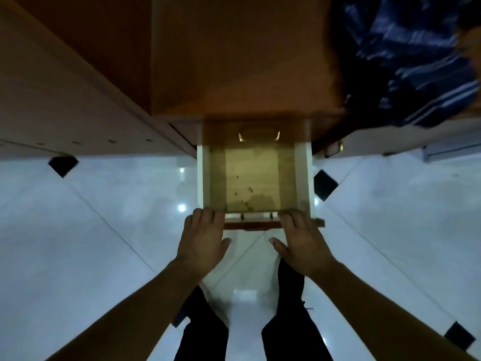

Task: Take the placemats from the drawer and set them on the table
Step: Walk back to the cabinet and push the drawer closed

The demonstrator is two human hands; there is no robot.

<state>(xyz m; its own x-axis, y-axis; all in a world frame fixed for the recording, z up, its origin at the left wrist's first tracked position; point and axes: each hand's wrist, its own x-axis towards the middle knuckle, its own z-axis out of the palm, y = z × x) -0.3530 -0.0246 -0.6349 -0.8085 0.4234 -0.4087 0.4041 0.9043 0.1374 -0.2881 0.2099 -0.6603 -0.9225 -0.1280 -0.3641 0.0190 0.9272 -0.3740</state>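
Placemats (406,61) (blurred blue striped fabric, so the identification is unsure) lie on the wooden tabletop (234,61) at the upper right. Below the tabletop's near edge the drawer (200,175) stands pulled out, its pale bottom showing a few dark specks. The left hand (205,235) and right hand (302,238) are apart, each at one end of the drawer's front panel, with fingers laid fairly straight over its top edge and thumbs free, pointing toward each other. Underneath is a glossy white tiled floor (104,230) with small black diamond insets, and the person's dark trousers (203,334) show at the bottom.
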